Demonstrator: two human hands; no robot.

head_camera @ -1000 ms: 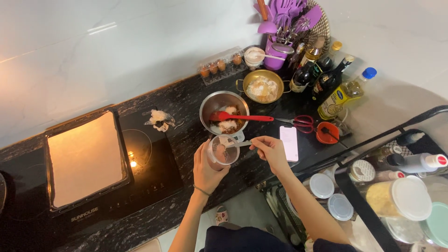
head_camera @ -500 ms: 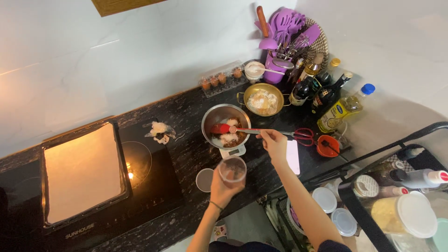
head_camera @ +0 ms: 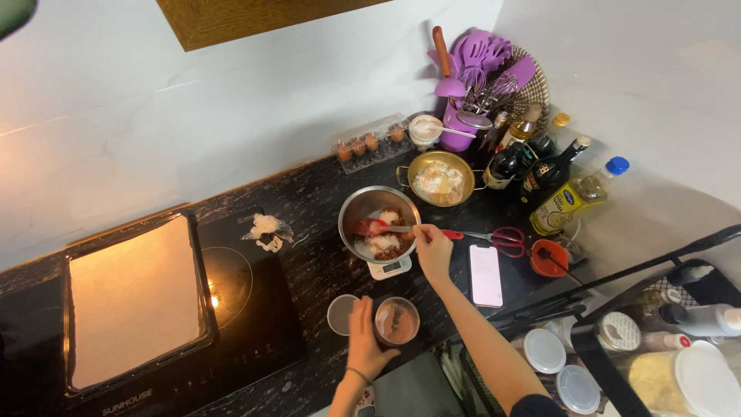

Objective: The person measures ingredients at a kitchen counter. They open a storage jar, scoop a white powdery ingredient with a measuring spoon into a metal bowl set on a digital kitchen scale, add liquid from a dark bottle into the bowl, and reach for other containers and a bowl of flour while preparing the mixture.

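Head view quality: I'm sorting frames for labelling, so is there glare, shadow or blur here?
Head view: sharp overall; a bright glare spot on the glossy cooktop beside the tray; a soft shadow on the right wall; wide-angle bending at the edges; both the left hand and the right hand crisp.

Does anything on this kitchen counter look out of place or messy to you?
One thing: a crumpled clear wrapper with white bits lies loose on the edge of the black cooktop, beside the ring. Otherwise nothing is spilled. The left hand holds a small jar; the right hand stirs the steel bowl with a red spatula.
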